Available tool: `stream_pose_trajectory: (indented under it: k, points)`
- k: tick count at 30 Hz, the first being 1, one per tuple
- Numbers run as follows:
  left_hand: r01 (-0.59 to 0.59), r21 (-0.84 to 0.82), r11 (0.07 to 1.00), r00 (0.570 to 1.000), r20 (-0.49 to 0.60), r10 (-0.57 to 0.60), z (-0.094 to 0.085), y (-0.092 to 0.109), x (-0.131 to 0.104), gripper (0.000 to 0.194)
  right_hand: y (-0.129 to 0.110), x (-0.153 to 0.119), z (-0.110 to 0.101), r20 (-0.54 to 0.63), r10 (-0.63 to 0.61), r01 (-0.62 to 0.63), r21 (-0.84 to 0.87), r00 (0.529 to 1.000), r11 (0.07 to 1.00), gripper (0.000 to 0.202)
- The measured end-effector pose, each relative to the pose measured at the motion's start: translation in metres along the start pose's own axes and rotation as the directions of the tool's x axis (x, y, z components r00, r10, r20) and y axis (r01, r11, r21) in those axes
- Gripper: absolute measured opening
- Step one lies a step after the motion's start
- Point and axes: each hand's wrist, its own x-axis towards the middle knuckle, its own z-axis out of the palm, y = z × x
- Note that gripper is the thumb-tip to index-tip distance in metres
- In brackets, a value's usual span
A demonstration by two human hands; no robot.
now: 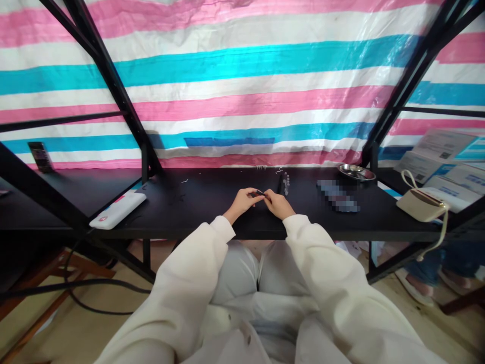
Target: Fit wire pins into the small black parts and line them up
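Close together over the front of the black table (212, 194), my two hands meet at a small, thin dark piece (259, 192) whose kind I cannot make out. My left hand (242, 200) pinches its left end with thumb and fingers. From the other side, the fingertips of my right hand (279, 204) are closed on it too. Just beyond my right hand lies a dark narrow strip (280, 182), with a row of several small clear pieces (286, 184) beside it. Tiny white bits (260, 167) are scattered near the table's back edge.
A white box-like object (118, 210) lies at the left. Toward the right are a blurred-out item (338, 196), a round metal dish (356, 173) and a beige pouch (421, 205). Black frame posts (113, 86) slant up at both sides. A striped sheet (246, 96) hangs behind.
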Motion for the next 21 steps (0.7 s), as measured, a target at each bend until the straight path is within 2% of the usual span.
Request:
stream_pose_trajectory:
  k: [5, 8, 10, 13, 15, 18, 21]
  points:
    - [-0.039, 0.108, 0.993, 0.999, -0.006, 0.039, 0.000, 0.006, 0.005, 0.031, 0.004, 0.000, 0.004, -0.059, -0.080, 0.088, 0.153, 0.995, 0.984, 0.018]
    - [-0.021, 0.160, 0.987, 1.000, 0.007, 0.020, -0.004, 0.006, 0.008, 0.029, 0.004, 0.000, 0.006, -0.040, -0.122, 0.127, 0.220, 0.992, 0.967, 0.024]
    - [-0.002, 0.210, 0.978, 1.000, -0.014, 0.005, -0.013, 0.002, 0.012, 0.026, 0.002, 0.000, 0.006, -0.015, -0.128, 0.128, 0.229, 0.992, 0.965, 0.030]
    - [0.097, 0.326, 0.940, 0.985, -0.164, -0.045, -0.039, -0.009, 0.023, 0.021, 0.000, 0.000, 0.003, 0.007, -0.090, 0.087, 0.188, 0.996, 0.978, 0.032]
    - [0.229, 0.424, 0.876, 0.947, -0.306, -0.100, -0.063, -0.018, 0.031, 0.017, -0.001, 0.000, 0.002, 0.015, -0.046, 0.044, 0.150, 0.999, 0.988, 0.030]
    - [0.459, 0.546, 0.701, 0.853, -0.493, -0.173, -0.098, -0.031, 0.036, 0.012, 0.000, 0.001, 0.001, 0.019, -0.006, 0.003, 0.112, 1.000, 0.994, 0.030]
    - [0.576, 0.567, 0.589, 0.791, -0.569, -0.226, -0.120, -0.040, 0.033, 0.016, 0.000, 0.000, 0.000, 0.009, -0.006, 0.005, 0.098, 1.000, 0.995, 0.031]
